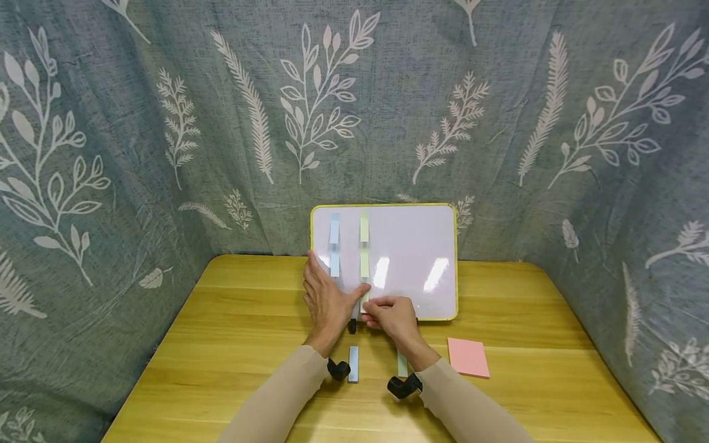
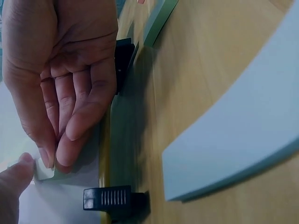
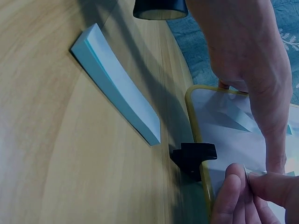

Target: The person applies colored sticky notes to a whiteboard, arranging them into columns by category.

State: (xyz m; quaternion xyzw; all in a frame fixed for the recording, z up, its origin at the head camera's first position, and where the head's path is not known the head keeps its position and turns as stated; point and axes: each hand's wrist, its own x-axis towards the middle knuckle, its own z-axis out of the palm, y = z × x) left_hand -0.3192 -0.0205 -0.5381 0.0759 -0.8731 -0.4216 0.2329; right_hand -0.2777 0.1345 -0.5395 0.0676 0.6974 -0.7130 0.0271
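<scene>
A small whiteboard (image 1: pixel 410 264) with a yellow frame leans at the back of the table. Against its left edge lies my left hand (image 1: pixel 328 303), fingers extended, the thumb pressing a pale green sticky note (image 2: pixel 45 171) low on the board. My right hand (image 1: pixel 394 317) pinches the bottom end of that same note between thumb and forefinger; its other fingers are curled in. Above it, two more green strips (image 1: pixel 364 227) form a column. Two light blue strips (image 1: pixel 335 229) hang in a column further left.
On the wooden table (image 1: pixel 249 363), a blue sticky-note pad (image 1: pixel 353 364) lies between my forearms. A green pad (image 1: pixel 402 363) is partly hidden by my right wrist. Farther right is a square pink pad (image 1: pixel 468 357). A black clip-like foot (image 3: pixel 196 156) grips the board's bottom edge.
</scene>
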